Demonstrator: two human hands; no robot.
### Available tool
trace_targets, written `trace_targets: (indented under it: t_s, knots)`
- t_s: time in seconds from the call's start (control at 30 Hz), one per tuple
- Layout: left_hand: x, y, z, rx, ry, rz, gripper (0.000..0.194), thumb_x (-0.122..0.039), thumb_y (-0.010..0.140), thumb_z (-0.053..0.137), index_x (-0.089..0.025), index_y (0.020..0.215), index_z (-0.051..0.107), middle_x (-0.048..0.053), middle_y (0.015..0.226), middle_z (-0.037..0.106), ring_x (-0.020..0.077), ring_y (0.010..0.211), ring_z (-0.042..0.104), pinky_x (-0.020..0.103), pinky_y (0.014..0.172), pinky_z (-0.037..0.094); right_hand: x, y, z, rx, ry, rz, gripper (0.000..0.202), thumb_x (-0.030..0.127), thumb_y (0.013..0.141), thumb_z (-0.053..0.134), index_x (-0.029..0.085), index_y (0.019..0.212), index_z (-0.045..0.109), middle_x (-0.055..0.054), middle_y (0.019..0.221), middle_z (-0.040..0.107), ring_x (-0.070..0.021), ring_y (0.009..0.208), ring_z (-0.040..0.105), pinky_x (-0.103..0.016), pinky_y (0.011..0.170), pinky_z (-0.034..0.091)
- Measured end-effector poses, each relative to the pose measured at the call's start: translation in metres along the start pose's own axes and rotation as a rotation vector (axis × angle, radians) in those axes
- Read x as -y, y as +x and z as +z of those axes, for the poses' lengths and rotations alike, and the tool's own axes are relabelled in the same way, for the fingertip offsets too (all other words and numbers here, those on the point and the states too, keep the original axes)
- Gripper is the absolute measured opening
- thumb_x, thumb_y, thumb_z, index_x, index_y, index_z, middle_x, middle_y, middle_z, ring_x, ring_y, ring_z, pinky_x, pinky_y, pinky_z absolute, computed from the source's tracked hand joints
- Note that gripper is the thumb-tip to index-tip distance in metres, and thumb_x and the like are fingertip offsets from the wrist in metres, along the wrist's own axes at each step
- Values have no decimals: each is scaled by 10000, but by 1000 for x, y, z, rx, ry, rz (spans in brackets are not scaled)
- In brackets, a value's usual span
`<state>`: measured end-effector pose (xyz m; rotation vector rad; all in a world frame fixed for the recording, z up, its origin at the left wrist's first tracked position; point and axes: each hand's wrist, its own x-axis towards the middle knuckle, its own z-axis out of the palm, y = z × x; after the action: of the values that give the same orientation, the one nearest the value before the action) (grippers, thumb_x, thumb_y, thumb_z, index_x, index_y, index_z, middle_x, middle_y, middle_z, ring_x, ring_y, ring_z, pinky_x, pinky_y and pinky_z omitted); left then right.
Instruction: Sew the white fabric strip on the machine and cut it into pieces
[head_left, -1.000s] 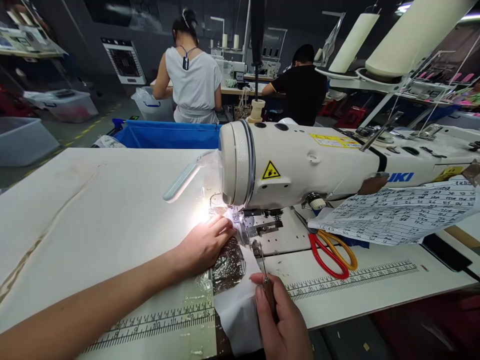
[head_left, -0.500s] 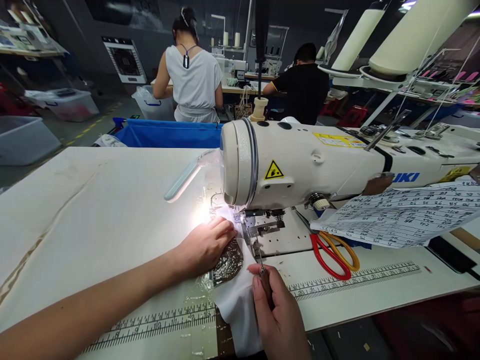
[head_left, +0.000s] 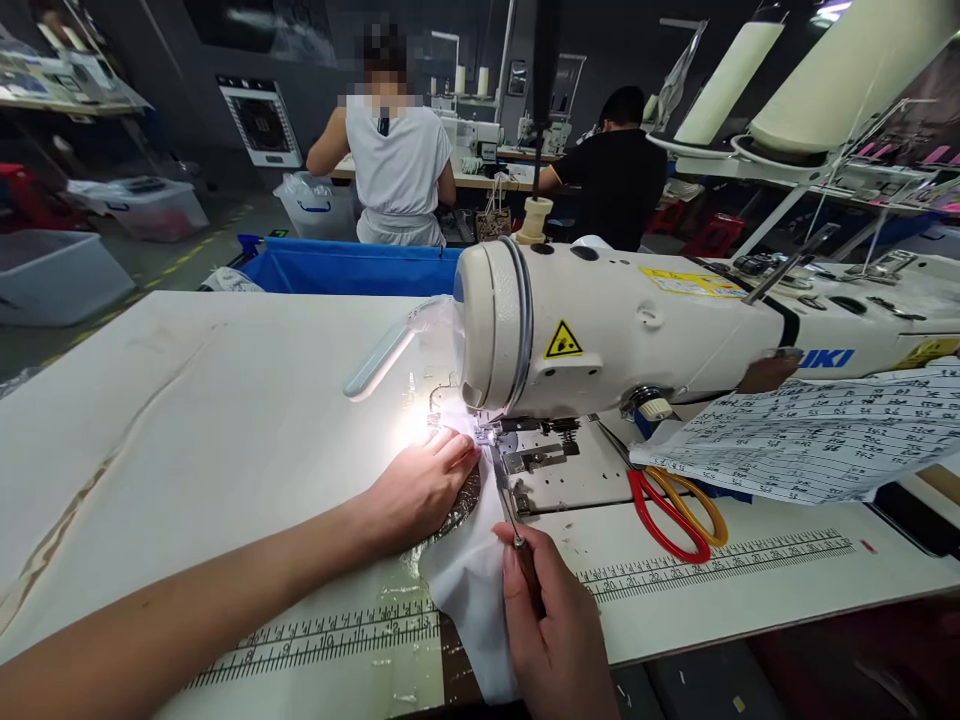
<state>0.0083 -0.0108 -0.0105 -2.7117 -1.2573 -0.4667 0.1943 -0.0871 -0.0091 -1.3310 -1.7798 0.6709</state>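
Pressing flat on the white fabric [head_left: 469,590], the left hand [head_left: 420,490] has fingers spread and palm down just in front of the sewing machine [head_left: 622,330] head, likely to keep the cloth from shifting at the needle. Right hand [head_left: 555,630] is closed around a thin metal awl [head_left: 504,495], tip aimed under the machine's presser foot, probably to guide the fabric edge where fingers shouldn't go. Fabric lies under the foot and hangs over the table [head_left: 187,420] edge. Red-and-yellow scissors [head_left: 679,510] and a printed sheet [head_left: 817,435] sit right of the machine head. Two other people work behind it.
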Motion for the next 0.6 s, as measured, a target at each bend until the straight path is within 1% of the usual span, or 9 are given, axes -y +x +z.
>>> trace_targets:
  t_s: [0.1, 0.17, 0.23, 0.3, 0.37, 0.43, 0.47, 0.53, 0.6]
  knots:
    - [-1, 2, -1, 47, -1, -20, 295, -155, 966, 308, -103, 1064, 582, 136, 1000, 578, 223, 884, 550, 318, 667, 509, 12, 5, 2, -19, 8, -162, 236, 229, 959, 395, 235, 1086, 593, -36, 951, 720, -174, 843, 700, -233, 709, 544]
    - [-2, 7, 0, 83, 17, 0, 228, -173, 947, 377, -115, 1023, 584, 125, 957, 572, 233, 884, 543, 330, 691, 502, 24, 8, 6, -22, 42, -252, 253, 188, 945, 390, 226, 1118, 571, -41, 944, 714, -169, 819, 697, -237, 711, 545]
    - [-3, 13, 0, 104, 42, 13, 182, -162, 933, 406, -130, 933, 586, 113, 884, 562, 240, 849, 535, 354, 708, 490, 34, 10, 11, -30, 77, -334, 272, 164, 933, 380, 218, 1140, 548, -42, 938, 708, -165, 807, 693, -236, 706, 545]
    - [-3, 17, 1, 93, 50, -14, 203, -144, 938, 389, -142, 861, 577, 108, 841, 554, 241, 809, 529, 365, 697, 479, 41, 8, 15, -49, 104, -396, 286, 155, 923, 365, 208, 1148, 534, -38, 898, 703, -160, 766, 689, -232, 673, 539]
    - [-2, 18, 2, 43, -8, -71, 233, -153, 950, 364, -150, 850, 574, 104, 846, 561, 237, 799, 532, 357, 680, 479, 41, 2, 17, -67, 90, -426, 281, 160, 919, 348, 201, 1115, 545, -29, 813, 693, -159, 681, 679, -232, 602, 522]
    - [2, 16, 3, -25, -160, -157, 241, -182, 961, 355, -159, 878, 580, 92, 882, 580, 220, 802, 546, 335, 678, 487, 33, -5, 16, -54, 33, -405, 275, 176, 925, 336, 212, 1076, 563, -15, 744, 688, -162, 608, 671, -235, 541, 500]
    - [4, 15, 4, -57, -255, -208, 242, -199, 961, 361, -164, 876, 586, 81, 887, 589, 207, 795, 553, 320, 674, 490, 27, -8, 13, -44, -2, -375, 274, 188, 933, 331, 219, 1069, 567, -13, 744, 696, -167, 602, 676, -237, 533, 498]
    - [8, 13, 6, -93, -442, -296, 234, -232, 949, 400, -170, 849, 603, 64, 878, 607, 187, 786, 568, 298, 678, 491, 13, -11, 7, -28, -74, -276, 264, 219, 960, 335, 219, 1099, 559, -25, 804, 723, -182, 644, 699, -245, 555, 508]
    - [12, 12, 7, -101, -604, -348, 225, -277, 930, 457, -172, 813, 617, 52, 849, 615, 179, 783, 580, 288, 694, 490, 0, -10, 2, -37, -145, -177, 263, 252, 982, 339, 191, 1158, 525, -47, 836, 730, -198, 661, 705, -253, 547, 504]
